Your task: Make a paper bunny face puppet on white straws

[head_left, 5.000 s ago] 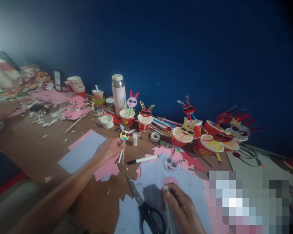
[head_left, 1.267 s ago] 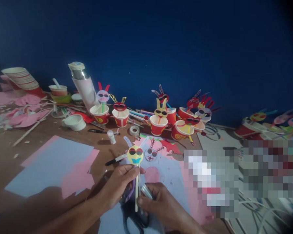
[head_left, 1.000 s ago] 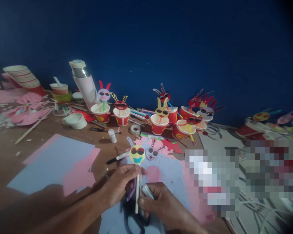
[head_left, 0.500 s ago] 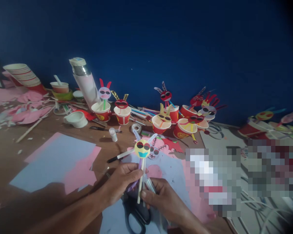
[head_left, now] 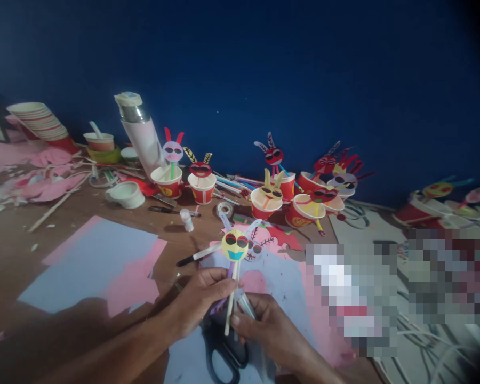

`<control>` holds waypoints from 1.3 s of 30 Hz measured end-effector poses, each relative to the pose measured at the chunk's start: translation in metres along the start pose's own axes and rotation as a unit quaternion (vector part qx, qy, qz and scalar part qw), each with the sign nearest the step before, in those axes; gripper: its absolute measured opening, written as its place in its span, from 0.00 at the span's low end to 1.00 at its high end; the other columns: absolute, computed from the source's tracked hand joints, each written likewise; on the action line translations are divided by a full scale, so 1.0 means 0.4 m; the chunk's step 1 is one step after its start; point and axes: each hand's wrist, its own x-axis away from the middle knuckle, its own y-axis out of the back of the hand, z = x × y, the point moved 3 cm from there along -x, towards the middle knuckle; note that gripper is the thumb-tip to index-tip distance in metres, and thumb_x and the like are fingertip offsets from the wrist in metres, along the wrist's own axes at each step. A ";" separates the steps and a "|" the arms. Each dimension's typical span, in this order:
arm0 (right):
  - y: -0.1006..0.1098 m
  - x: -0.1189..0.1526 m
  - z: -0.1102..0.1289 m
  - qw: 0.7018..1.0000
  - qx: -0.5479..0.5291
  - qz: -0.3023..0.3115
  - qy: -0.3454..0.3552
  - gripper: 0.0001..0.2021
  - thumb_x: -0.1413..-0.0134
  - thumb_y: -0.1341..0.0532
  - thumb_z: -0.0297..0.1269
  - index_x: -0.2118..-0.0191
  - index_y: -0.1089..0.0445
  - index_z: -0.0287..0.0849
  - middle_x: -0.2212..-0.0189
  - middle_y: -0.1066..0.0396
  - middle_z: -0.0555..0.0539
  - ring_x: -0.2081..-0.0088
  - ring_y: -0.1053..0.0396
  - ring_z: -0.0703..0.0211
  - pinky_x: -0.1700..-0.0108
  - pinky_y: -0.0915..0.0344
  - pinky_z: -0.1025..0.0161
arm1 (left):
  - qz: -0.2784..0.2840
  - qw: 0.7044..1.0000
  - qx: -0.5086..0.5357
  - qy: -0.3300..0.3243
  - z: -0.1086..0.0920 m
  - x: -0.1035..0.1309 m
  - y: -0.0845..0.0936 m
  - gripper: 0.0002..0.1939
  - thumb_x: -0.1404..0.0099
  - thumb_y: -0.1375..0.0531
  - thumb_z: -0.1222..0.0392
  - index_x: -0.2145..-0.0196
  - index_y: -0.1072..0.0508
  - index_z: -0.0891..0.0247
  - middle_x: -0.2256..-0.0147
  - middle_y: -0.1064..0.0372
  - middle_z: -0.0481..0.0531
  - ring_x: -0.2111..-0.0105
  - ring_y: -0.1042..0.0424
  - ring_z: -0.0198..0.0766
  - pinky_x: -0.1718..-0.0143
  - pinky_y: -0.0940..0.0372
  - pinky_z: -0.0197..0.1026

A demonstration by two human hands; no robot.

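A paper-faced straw puppet (head_left: 234,246), with a yellow round head, dark eyes, a blue mouth and two pale ears, stands upright between my hands. My left hand (head_left: 202,298) is closed around its straws just below the head, thumb in front. Lower down, my right hand (head_left: 264,322) pinches the bottom part of the pale straws (head_left: 230,309). A clear, whitish strip also sticks out of my right hand; what it is I cannot make out. Under the hands lie black-handled scissors (head_left: 224,352) on blue-white paper.
Behind stand several red paper cups (head_left: 266,205) with similar puppets. Left of them are a white thermos (head_left: 140,138), stacked cups (head_left: 44,125) and a tape roll (head_left: 125,194). Loose paper (head_left: 92,261) lies at left, a marker (head_left: 198,254) near the puppet, cables at right.
The whole view has shifted very slightly. Both hands keep the same grip on the puppet and its straws.
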 end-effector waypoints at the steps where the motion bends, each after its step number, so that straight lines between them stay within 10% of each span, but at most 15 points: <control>1: 0.000 0.000 -0.001 1.000 0.001 0.000 -0.002 0.19 0.52 0.38 0.49 0.77 0.38 0.37 0.81 0.40 0.53 0.78 0.46 0.69 0.75 0.51 0.69 | 0.003 1.000 0.006 -0.001 0.001 0.000 -0.001 0.14 0.45 0.39 0.52 0.70 0.31 0.68 0.79 0.31 0.52 0.82 0.33 0.35 0.81 0.36 0.38; 13: -0.011 0.011 0.008 0.999 0.006 0.009 -0.031 0.15 0.52 0.37 0.44 0.76 0.41 0.39 0.82 0.48 0.56 0.79 0.52 0.71 0.77 0.54 0.70 | -0.080 0.996 -0.012 -0.039 -0.019 -0.010 0.016 0.14 0.49 0.36 0.53 0.72 0.29 0.69 0.83 0.41 0.43 0.83 0.45 0.25 0.82 0.50 0.29; 39: 0.003 0.005 0.001 0.999 0.005 -0.029 -0.039 0.22 0.52 0.43 0.58 0.72 0.40 0.39 0.85 0.40 0.55 0.86 0.48 0.73 0.84 0.53 0.72 | -0.078 0.995 0.027 -0.054 -0.031 -0.009 0.011 0.12 0.43 0.40 0.54 0.71 0.33 0.67 0.74 0.32 0.51 0.75 0.31 0.35 0.74 0.36 0.37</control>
